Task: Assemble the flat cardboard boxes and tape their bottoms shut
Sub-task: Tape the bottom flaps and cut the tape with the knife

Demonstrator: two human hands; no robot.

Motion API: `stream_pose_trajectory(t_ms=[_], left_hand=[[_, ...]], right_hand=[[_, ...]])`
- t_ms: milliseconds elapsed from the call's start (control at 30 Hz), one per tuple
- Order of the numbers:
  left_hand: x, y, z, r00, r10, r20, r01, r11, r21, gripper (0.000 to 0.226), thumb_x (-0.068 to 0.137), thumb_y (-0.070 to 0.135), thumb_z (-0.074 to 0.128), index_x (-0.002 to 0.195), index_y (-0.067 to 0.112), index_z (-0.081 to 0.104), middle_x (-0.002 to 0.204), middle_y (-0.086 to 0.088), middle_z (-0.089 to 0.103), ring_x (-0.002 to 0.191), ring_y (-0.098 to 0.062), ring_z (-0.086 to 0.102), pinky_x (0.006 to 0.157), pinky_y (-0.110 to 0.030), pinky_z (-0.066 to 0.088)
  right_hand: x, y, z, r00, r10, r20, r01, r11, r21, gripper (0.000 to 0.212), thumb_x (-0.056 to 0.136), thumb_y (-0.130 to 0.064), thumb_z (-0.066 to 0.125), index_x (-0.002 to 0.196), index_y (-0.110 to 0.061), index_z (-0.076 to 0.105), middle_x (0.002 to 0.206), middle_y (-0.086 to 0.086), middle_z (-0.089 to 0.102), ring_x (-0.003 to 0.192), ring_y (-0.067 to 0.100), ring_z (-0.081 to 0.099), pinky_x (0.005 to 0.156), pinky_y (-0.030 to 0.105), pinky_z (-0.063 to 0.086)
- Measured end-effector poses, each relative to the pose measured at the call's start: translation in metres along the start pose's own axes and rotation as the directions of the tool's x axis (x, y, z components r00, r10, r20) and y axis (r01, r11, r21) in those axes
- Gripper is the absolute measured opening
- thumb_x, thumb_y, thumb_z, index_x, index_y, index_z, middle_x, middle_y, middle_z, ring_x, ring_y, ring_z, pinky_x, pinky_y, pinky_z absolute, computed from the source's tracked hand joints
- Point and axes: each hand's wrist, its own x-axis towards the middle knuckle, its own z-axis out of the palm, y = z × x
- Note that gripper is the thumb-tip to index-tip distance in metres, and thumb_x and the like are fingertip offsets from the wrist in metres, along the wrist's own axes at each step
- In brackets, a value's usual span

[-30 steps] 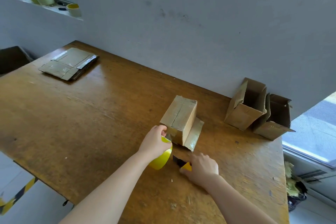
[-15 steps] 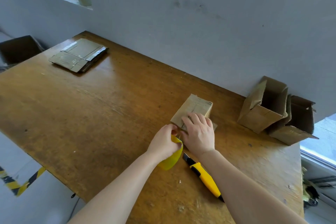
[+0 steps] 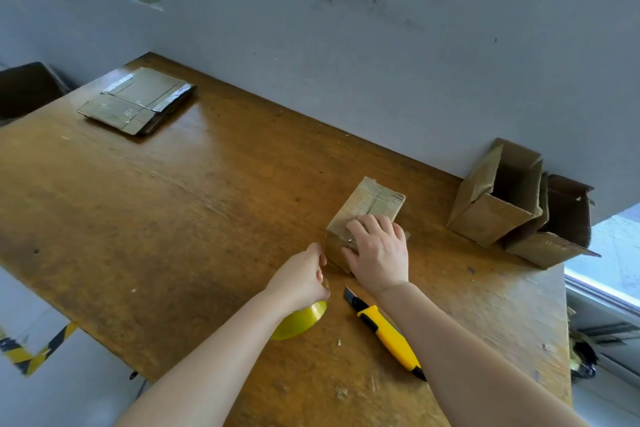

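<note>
Brown cardboard box (image 3: 372,204) upside-down, bottom flaps closed; flat boxes (image 3: 138,104) stacked.

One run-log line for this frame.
left hand: holding tape roll | right hand: flat on box | knife: on table | phase: pressing tape

Two bare forearms, no sleeves, watch, rings or gloves visible. Left hand (image 3: 303,276) and right hand (image 3: 379,253) uncovered, short unpainted-looking fingernails, slim wrists, smooth unmarked arms up to frame edge.

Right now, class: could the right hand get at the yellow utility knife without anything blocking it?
Probably yes. The right hand rests on the box; the utility knife lies uncovered on the table beside that forearm.
</note>
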Motion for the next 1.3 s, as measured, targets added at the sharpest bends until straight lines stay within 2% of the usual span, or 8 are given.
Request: stream_pose_trajectory(t_ms=[167, 433, 533, 700, 800, 933, 1100, 1300], left_hand=[[-0.012, 0.001, 0.004, 0.976, 0.206, -0.075, -0.186, 0.959, 0.215, 0.047, 0.086, 0.024, 0.070, 0.124, 0.022, 0.043, 0.106, 0.002, 0.060, 0.093, -0.015, 0.060, 0.074, -0.027, 0.052], [-0.025, -0.012, 0.042, 0.921, 0.336, 0.198, -0.387, 0.730, 0.563, 0.044, 0.098, 0.012, 0.044, 0.140, 0.018, 0.033, 0.108, -0.008, 0.063, 0.083, -0.030, 0.063, 0.061, -0.040, 0.053], [-0.025, -0.015, 0.040, 0.922, 0.335, 0.196, -0.386, 0.744, 0.545, 0.042, 0.099, 0.028, 0.047, 0.139, 0.019, 0.037, 0.113, -0.006, 0.064, 0.092, -0.028, 0.064, 0.067, -0.038, 0.052], [-0.015, -0.009, 0.021, 0.863, 0.440, -0.248, -0.317, 0.855, 0.411, 0.032, 0.096, 0.049, 0.046, 0.106, 0.020, 0.054, 0.102, 0.002, 0.058, 0.064, -0.013, 0.053, 0.052, -0.021, 0.037], [0.003, -0.001, 0.007, 0.809, 0.268, -0.523, -0.215, 0.963, 0.161, 0.036, 0.089, 0.042, 0.062, 0.111, 0.016, 0.051, 0.111, -0.004, 0.053, 0.069, -0.008, 0.051, 0.053, -0.013, 0.038], [0.035, 0.010, -0.003, 0.953, 0.187, -0.238, -0.182, 0.982, 0.040, 0.084, 0.090, 0.045, 0.059, 0.154, 0.023, 0.009, 0.157, -0.006, 0.024, 0.136, -0.022, 0.039, 0.104, -0.036, 0.044], [0.044, 0.011, -0.001, 0.931, 0.307, -0.196, -0.262, 0.938, 0.228, 0.076, 0.095, 0.033, 0.056, 0.154, 0.018, 0.011, 0.149, -0.008, 0.042, 0.131, -0.024, 0.047, 0.104, -0.035, 0.043], [0.049, -0.001, 0.004, 0.893, 0.398, -0.212, -0.321, 0.892, 0.320, 0.072, 0.096, 0.022, 0.055, 0.154, 0.017, 0.012, 0.145, -0.007, 0.048, 0.120, -0.025, 0.055, 0.097, -0.034, 0.049]], right_hand=[[-0.004, 0.001, -0.001, 1.000, 0.013, 0.002, -0.013, 0.999, 0.039, 0.037, 0.075, -0.031, 0.081, 0.108, -0.021, 0.066, 0.116, 0.000, 0.064, 0.112, 0.027, 0.056, 0.096, 0.046, 0.047], [-0.013, 0.011, 0.002, 0.999, -0.040, 0.008, 0.039, 0.992, 0.122, 0.053, 0.074, -0.017, 0.083, 0.123, -0.017, 0.064, 0.130, 0.006, 0.061, 0.128, 0.031, 0.051, 0.106, 0.049, 0.042], [-0.013, 0.012, 0.002, 0.999, -0.042, 0.033, 0.038, 0.990, 0.135, 0.056, 0.078, -0.016, 0.080, 0.130, -0.018, 0.060, 0.137, 0.006, 0.057, 0.134, 0.030, 0.045, 0.110, 0.046, 0.034], [-0.011, 0.017, 0.001, 0.995, -0.053, 0.091, 0.036, 0.984, 0.176, 0.066, 0.083, -0.012, 0.073, 0.143, -0.016, 0.046, 0.149, 0.004, 0.045, 0.145, 0.023, 0.030, 0.117, 0.035, 0.016], [-0.011, 0.021, -0.001, 0.991, -0.064, 0.121, 0.041, 0.981, 0.189, 0.066, 0.085, -0.010, 0.070, 0.145, -0.016, 0.043, 0.153, 0.002, 0.038, 0.147, 0.018, 0.023, 0.121, 0.038, 0.017], [-0.014, 0.026, 0.001, 0.991, -0.059, 0.122, 0.028, 0.970, 0.241, 0.058, 0.083, -0.007, 0.070, 0.138, -0.019, 0.053, 0.157, 0.007, 0.030, 0.149, 0.024, 0.015, 0.116, 0.044, 0.030], [-0.018, 0.028, 0.005, 0.988, 0.065, 0.138, -0.103, 0.953, 0.285, 0.048, 0.089, -0.029, 0.066, 0.134, -0.031, 0.051, 0.162, 0.010, 0.008, 0.148, 0.032, 0.016, 0.107, 0.042, 0.040], [-0.021, 0.030, 0.018, 0.995, 0.043, 0.085, -0.065, 0.961, 0.269, 0.050, 0.085, -0.022, 0.073, 0.130, -0.024, 0.052, 0.158, 0.020, 0.019, 0.138, 0.040, 0.037, 0.095, 0.048, 0.053]])
